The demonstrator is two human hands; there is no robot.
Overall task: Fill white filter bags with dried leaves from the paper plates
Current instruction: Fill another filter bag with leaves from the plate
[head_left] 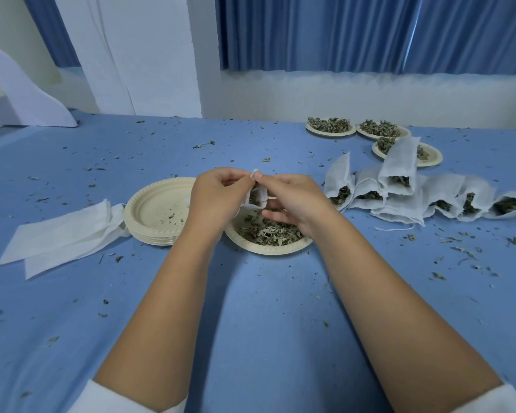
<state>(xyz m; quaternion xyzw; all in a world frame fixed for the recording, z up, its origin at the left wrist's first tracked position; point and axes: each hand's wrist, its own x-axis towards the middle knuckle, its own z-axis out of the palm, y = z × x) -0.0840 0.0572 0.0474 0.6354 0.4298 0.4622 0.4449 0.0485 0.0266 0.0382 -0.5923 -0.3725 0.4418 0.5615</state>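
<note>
Blue table (265, 308) littered with leaf crumbs (459, 251). Filled bags (398, 171) laid at right. Plate of dried leaves (268, 251) set beneath the filter bag (262, 200), which is clasped by the left grip (218, 198) and pinched at its top by the right grip (295, 201). Risk judged: leaves spilled off-plate if the mouth is tipped or the pinch lost.

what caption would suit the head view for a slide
Left hand and right hand pinch a white filter bag above a paper plate of dried leaves, filled bags alongside.
</note>
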